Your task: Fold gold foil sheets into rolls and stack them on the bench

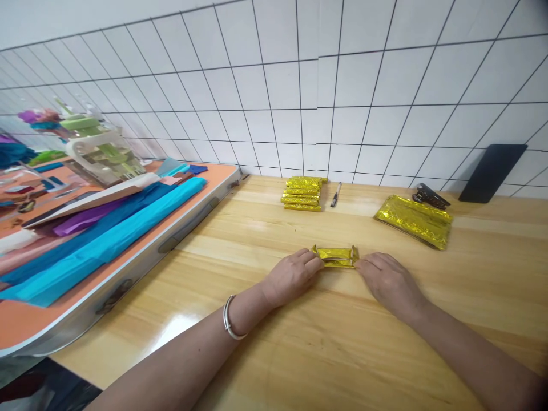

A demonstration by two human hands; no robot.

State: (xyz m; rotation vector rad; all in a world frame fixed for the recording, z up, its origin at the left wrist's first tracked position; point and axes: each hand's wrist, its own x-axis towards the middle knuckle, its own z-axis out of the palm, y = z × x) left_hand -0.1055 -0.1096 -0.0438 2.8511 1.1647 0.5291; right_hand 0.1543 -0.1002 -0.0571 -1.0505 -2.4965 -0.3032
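Note:
A partly folded piece of gold foil paper [338, 253] lies on the wooden table between my hands, its two ends turned up. My left hand [295, 275], with a silver bangle on the wrist, is closed on its left end. At the right end, the fingers of my right hand [387, 282] are pinched on the paper's edge. Beyond my hands sits a pile of folded gold foil strips [302, 194]. To the right lies a stack of flat gold foil sheets [413, 221].
A pen [336, 194] lies beside the strips. Behind the sheets are a black clip [430, 196] and a dark flat panel [492, 173] leaning on the tiled wall [282, 85]. An orange-topped table [222, 182] at left carries blue paper rolls [141, 228] and a green-lidded container [105, 151].

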